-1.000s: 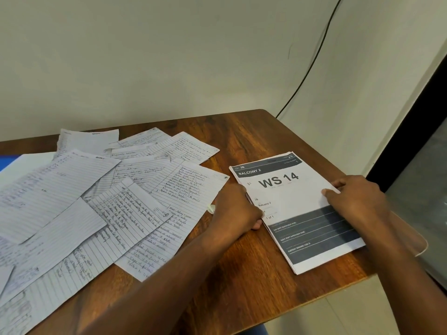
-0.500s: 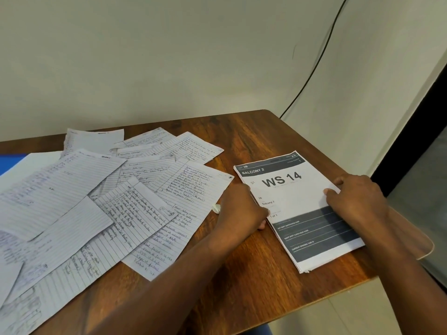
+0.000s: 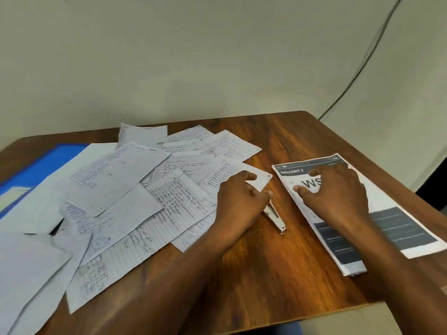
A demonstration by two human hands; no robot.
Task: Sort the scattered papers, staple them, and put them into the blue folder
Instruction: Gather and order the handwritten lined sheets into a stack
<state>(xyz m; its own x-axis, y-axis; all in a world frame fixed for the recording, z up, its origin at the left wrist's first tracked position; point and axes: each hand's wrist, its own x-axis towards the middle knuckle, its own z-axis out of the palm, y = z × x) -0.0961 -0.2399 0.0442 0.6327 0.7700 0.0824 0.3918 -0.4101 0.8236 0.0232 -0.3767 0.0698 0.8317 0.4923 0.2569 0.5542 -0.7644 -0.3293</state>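
Silver metal stapler [image 3: 275, 215] half hidden under left hand [image 3: 238, 201], grip unclear; right hand [image 3: 338, 192] flat, uncurled, covering printed grey-and-white stack [image 3: 399, 228]; blue folder [image 3: 36, 168] mostly buried beneath scattered lined papers [image 3: 135, 189].

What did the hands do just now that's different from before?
The left hand left the printed stack and moved left onto a handwritten sheet, uncovering the stapler. The right hand slid from the stack's right edge up over its title. The stack and scattered papers seem unmoved.
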